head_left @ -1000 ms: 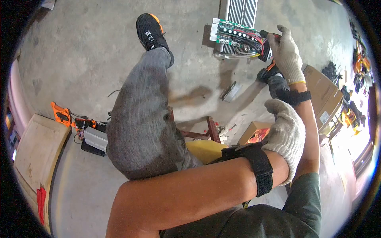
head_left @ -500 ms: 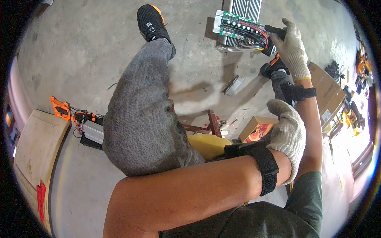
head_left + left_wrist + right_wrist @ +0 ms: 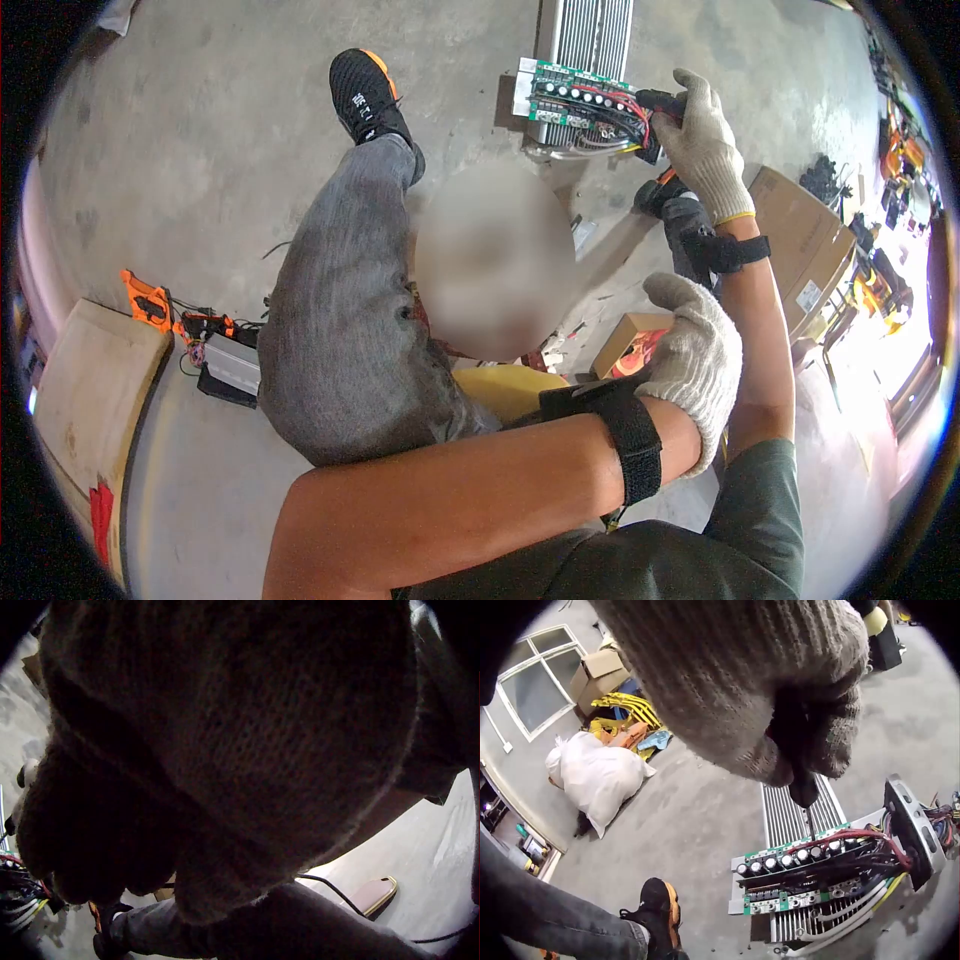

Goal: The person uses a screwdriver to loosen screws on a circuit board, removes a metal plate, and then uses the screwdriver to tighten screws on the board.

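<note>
In the head view the floor (image 3: 200,150) is open from ten to twelve o'clock. The circuit board (image 3: 580,98) lies at one o'clock on the finned metal block (image 3: 590,38), its pale end sticking out past the block's edge. At two o'clock the right hand (image 3: 703,150) is clamped on a dark screwdriver (image 3: 660,102). A carton (image 3: 800,240) closes the room at three; the bent leg (image 3: 335,310) stands in the way at nine. In the left wrist view the left hand (image 3: 225,742) fills the centre, fingers loosely bent, nothing seen in them; wires (image 3: 26,896) are at eight. In the right wrist view the screwdriver tip is at the board's upper edge; if it touches, I cannot tell. A white sack (image 3: 600,776) lies at nine, a shoe (image 3: 658,915) at seven
</note>
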### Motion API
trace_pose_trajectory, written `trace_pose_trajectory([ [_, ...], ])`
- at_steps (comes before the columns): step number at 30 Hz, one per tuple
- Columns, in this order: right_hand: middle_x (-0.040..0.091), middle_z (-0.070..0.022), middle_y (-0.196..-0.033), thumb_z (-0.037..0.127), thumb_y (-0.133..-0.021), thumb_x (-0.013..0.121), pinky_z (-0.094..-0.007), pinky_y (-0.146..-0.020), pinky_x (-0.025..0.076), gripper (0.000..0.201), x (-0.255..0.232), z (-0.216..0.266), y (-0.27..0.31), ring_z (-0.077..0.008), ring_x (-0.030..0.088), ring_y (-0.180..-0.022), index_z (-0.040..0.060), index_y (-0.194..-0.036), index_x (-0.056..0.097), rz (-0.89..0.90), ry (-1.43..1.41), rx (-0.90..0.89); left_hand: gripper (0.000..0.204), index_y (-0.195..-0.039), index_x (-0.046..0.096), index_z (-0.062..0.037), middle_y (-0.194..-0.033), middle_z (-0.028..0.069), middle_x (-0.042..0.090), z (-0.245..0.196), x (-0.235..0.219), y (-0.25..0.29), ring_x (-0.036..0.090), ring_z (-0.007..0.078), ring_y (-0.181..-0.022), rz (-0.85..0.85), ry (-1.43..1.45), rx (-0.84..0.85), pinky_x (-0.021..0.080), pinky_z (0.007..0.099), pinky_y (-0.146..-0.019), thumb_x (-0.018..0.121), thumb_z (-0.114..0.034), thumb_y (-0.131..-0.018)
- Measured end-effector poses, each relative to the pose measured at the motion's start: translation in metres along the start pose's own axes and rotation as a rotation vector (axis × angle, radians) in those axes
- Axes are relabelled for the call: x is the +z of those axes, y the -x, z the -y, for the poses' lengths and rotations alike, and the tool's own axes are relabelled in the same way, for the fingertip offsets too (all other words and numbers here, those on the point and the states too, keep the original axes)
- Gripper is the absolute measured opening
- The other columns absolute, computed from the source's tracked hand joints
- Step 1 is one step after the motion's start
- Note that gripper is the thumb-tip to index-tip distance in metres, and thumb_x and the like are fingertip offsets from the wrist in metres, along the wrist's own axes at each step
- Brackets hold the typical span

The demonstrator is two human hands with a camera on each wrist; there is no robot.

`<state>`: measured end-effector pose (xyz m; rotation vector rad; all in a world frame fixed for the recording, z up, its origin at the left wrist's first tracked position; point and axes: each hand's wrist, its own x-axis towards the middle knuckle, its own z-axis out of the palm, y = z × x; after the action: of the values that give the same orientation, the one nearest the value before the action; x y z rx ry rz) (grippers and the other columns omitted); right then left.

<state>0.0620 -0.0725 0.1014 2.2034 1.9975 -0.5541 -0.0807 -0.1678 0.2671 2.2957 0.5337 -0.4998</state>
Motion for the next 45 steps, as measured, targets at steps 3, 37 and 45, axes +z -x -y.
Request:
trace_pose_trajectory([
  [3, 0.065, -0.0262, -0.127, 0.031, -0.094, 0.071, -0.0499, -0.096, 0.054, 0.057, -0.004, 0.004, -0.003, -0.0451, 0.065, -0.115, 0.0093, -0.142, 0.050, 0.053, -0.054, 0.060, 0.041, -0.131, 0.069, -0.0038, -0.122, 0.0177, 0.072, 0.002, 0.001, 0.004, 0.068, 0.0399, -0.112, 0.010, 0.018, 0.005, 0.050, 0.0663, -0.094, 0.069, -0.018, -0.093],
  [37, 0.066, -0.0264, -0.124, 0.031, -0.097, 0.067, -0.0493, -0.096, 0.054, 0.050, 0.002, -0.009, 0.003, -0.0439, 0.066, -0.113, 0.0060, -0.137, 0.054, -0.061, 0.007, -0.091, 0.035, -0.126, 0.073, -0.0068, -0.120, 0.0155, 0.074, 0.001, 0.002, 0.007, 0.068, 0.0391, -0.111, -0.052, 0.039, -0.067, 0.048, 0.0693, -0.093, 0.064, -0.021, -0.095],
  [45, 0.067, -0.0242, -0.124, 0.031, -0.094, 0.070, -0.0487, -0.098, 0.053, 0.050, -0.008, 0.005, 0.002, -0.0423, 0.066, -0.115, 0.0065, -0.136, 0.056, 0.056, -0.012, 0.058, 0.036, -0.126, 0.074, -0.0065, -0.119, 0.0160, 0.074, 0.010, -0.001, 0.020, 0.068, 0.0390, -0.112, -0.043, 0.025, 0.038, 0.049, 0.0685, -0.093, 0.063, -0.023, -0.096],
])
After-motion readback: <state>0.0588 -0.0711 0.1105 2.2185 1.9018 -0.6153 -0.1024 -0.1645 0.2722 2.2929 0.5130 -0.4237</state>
